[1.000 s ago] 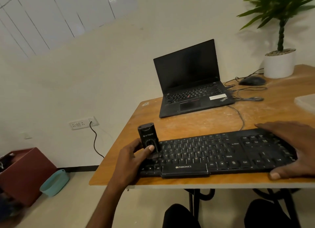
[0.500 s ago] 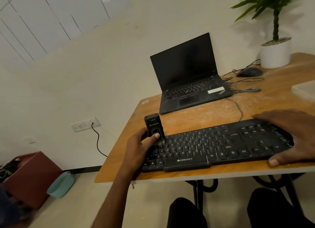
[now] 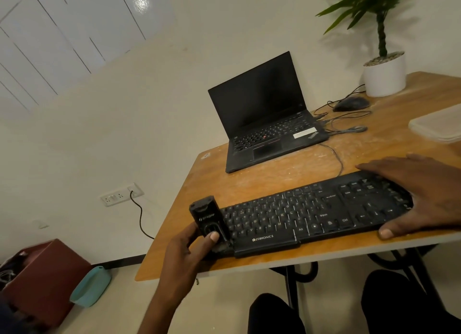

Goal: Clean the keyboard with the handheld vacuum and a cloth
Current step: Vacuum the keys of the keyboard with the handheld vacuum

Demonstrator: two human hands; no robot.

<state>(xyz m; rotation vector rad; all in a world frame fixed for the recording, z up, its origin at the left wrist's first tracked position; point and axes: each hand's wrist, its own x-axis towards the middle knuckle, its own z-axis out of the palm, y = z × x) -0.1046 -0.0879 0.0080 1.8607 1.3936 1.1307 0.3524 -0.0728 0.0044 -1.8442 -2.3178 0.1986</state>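
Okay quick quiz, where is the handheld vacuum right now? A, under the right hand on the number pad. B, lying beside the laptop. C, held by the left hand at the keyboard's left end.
C: the left hand grips the handheld vacuum at the keyboard's left end.

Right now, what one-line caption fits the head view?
Left hand holds the handheld vacuum on the keyboard left end; right hand steadies its right end.

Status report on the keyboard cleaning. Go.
Left hand grips handheld vacuum, nozzle down on keyboard left end. Right hand flat on right end, steadying. Nothing blocking the keys; no cloth in view.
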